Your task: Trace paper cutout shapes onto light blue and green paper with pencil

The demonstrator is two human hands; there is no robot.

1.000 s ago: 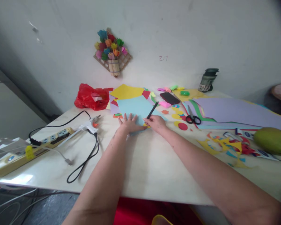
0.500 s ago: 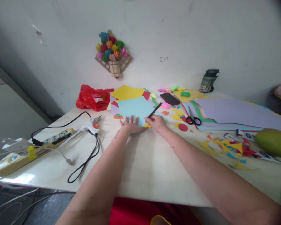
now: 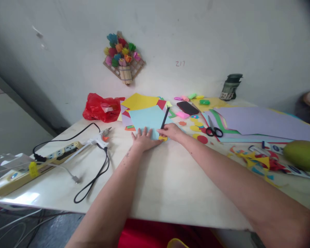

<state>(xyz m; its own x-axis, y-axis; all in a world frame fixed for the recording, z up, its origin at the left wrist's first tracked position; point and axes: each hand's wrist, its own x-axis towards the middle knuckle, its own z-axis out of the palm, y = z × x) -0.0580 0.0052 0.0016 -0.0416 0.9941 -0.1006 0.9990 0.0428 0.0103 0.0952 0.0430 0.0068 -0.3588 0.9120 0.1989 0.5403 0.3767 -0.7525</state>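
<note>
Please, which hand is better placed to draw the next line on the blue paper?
Likely the right hand: it holds the black pen, while the left hand lies spread on the blue paper.

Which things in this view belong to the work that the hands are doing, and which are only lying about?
Belonging, it seems:
- black pen, in the right hand
- light blue paper, under the left hand
- yellow piece by the left thumb
- probably scissors

Probably just lying about:
- phone
- green fruit
- bottle
</note>
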